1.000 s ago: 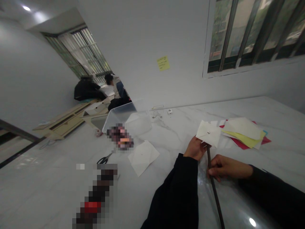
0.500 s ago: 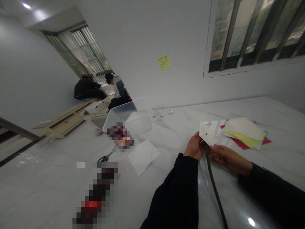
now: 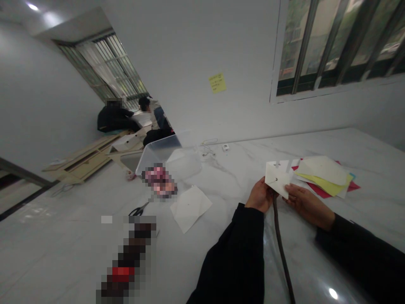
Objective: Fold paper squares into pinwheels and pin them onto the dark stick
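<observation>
Left hand: the left hand (image 3: 258,196), right of centre in the frame, keeps its fingers closed on the lower left edge of the pinned paper, much as one second ago; some of them are hidden behind it.
Right hand: the right hand (image 3: 308,204) has moved most; one second ago it was on the rod below the paper, half a second ago just under the paper's edge, and now its fingers grip the paper's lower right corner, thumb in front.
Pinned paper: the pinned paper (image 3: 281,171), white, is held up between both hands in the right half of the frame; it now stands turned a little differently from one second ago.
Metal fastener: the small round metal fastener (image 3: 276,179) shows near the middle of the paper.
Brown rod: the brown rod (image 3: 280,240) runs from under the paper to the bottom edge of the frame, its lower end now further left than half a second ago; whether the left fingers also hold its hidden top, I cannot tell.
Paper stack: the white, yellow and red paper stack (image 3: 322,171) lies unchanged at right on the marbled desk (image 3: 234,181).
Scissors: the scissors (image 3: 137,211) lie unmoved, left of centre.
</observation>
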`<move>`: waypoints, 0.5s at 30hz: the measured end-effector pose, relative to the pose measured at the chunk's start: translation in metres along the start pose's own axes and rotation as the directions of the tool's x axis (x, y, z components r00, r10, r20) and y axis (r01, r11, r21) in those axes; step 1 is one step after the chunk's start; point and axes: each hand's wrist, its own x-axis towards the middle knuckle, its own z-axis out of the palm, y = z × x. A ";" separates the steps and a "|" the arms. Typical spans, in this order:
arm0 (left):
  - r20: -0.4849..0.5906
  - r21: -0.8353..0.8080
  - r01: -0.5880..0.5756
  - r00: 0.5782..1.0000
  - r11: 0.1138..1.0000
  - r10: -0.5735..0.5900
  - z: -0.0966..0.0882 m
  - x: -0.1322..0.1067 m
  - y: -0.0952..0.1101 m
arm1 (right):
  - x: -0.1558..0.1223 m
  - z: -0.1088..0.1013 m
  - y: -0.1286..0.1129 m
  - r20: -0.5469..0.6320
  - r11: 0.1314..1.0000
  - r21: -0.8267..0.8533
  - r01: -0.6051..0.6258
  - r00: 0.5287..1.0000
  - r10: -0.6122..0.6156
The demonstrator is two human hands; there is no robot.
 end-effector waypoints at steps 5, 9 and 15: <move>-0.016 0.024 0.017 1.000 1.000 -0.017 0.005 -0.002 0.000 | 0.000 -0.001 0.002 -0.003 0.994 -0.094 0.057 0.998 -0.058; -0.040 0.056 0.034 0.999 0.998 -0.032 0.007 -0.004 0.000 | 0.000 0.000 0.001 -0.012 0.991 -0.115 0.067 0.998 -0.069; -0.042 0.070 0.037 0.999 0.997 -0.034 0.003 -0.003 -0.001 | 0.000 0.000 -0.002 -0.013 0.986 -0.154 0.068 0.997 -0.071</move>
